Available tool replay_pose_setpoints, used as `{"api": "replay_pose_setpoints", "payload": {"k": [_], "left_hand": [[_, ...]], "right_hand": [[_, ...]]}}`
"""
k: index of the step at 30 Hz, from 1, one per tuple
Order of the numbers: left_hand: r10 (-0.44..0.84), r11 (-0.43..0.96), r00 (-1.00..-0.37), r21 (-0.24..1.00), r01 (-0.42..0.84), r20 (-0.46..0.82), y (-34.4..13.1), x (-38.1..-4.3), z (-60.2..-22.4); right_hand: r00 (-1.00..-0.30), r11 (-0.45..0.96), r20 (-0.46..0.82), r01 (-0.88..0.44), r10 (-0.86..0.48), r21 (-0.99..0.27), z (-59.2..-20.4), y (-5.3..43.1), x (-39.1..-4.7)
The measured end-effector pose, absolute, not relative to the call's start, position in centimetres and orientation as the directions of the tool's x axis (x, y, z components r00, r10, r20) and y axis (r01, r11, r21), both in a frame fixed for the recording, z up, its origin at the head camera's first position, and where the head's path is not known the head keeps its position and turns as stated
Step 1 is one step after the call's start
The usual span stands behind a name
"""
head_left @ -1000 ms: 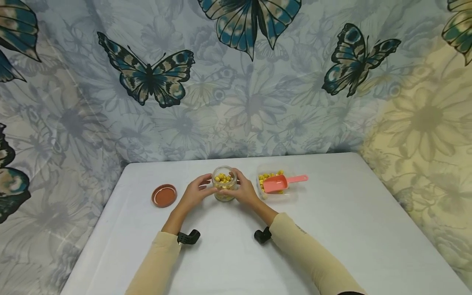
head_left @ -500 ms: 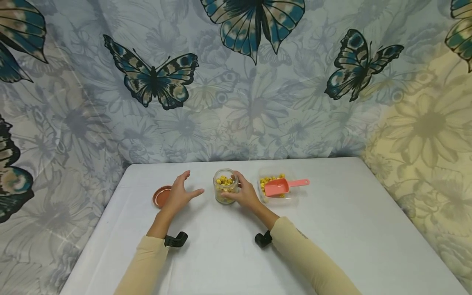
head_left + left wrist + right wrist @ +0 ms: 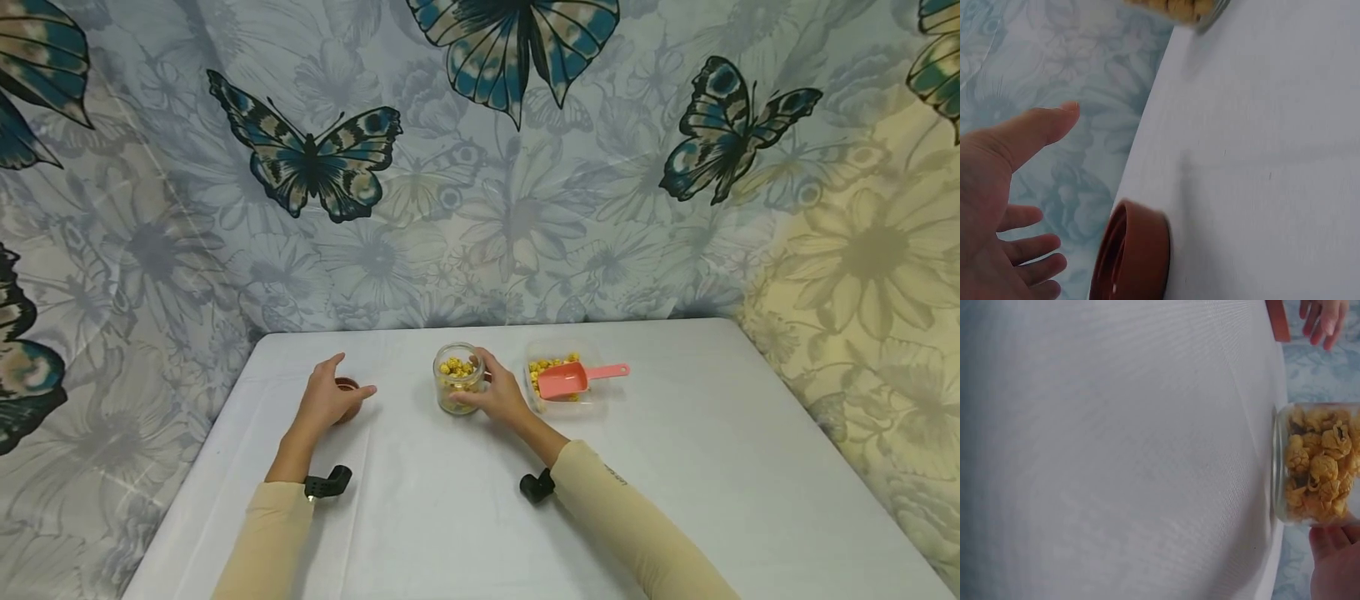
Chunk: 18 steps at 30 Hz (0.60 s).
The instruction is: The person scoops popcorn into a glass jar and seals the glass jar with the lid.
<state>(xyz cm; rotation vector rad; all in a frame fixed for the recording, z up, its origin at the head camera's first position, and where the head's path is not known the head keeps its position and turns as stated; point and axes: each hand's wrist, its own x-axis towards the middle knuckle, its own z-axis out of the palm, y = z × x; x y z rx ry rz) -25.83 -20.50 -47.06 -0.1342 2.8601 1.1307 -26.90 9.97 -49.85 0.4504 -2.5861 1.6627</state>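
My left hand (image 3: 322, 403) hovers over the brown-orange jar lid (image 3: 347, 384), its thumb and fingers spread apart. The left wrist view shows that lid (image 3: 1149, 253) lying open side up on the table, with my left thumb and fingers (image 3: 1035, 250) standing off it. A clear glass jar (image 3: 450, 398), uncovered, holds yellow popcorn. Around its right side my right hand (image 3: 504, 398) keeps a grip, thumb at the front and fingers behind. Seen from the right wrist, popcorn fills much of the jar (image 3: 1316, 465), and my right fingers (image 3: 1332, 544) are against its side.
Right of the jar stands a clear plastic container (image 3: 594, 407) with more popcorn in it. A pink scoop (image 3: 564, 381) lies across it, handle pointing right. All stands on a white-covered table (image 3: 442, 508) before a butterfly-patterned cloth backdrop (image 3: 517, 242).
My left hand has left the jar and moved left to above the lid, fingers still spread. My right hand keeps its grip on the jar, which stays in place.
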Motion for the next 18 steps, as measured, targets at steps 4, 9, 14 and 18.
{"api": "replay_pose_setpoints", "payload": {"k": [4, 9, 14, 18], "left_hand": [[-0.077, 0.732, -0.990, 0.668, -0.136, -0.118, -22.1, -25.7, -47.5], [-0.086, 0.755, -0.982, 0.633, -0.173, -0.166, -23.2, -25.3, -48.3], [-0.076, 0.776, -0.981, 0.607, -0.171, -0.180, -23.7, -25.0, -48.8], [-0.062, 0.797, -0.982, 0.583, -0.157, -0.180, -23.8, -24.8, -49.0]], "right_hand": [[-0.956, 0.383, 0.183, -0.261, -0.228, -0.886, -49.7, 9.8, -27.0], [-0.954, 0.378, 0.191, -0.269, -0.231, -0.886, -49.8, 9.8, -26.9], [-0.952, 0.382, 0.205, -0.280, -0.227, -0.881, -49.8, 9.8, -27.1], [-0.954, 0.388, 0.197, -0.273, -0.224, -0.880, -49.8, 9.8, -27.1]]}}
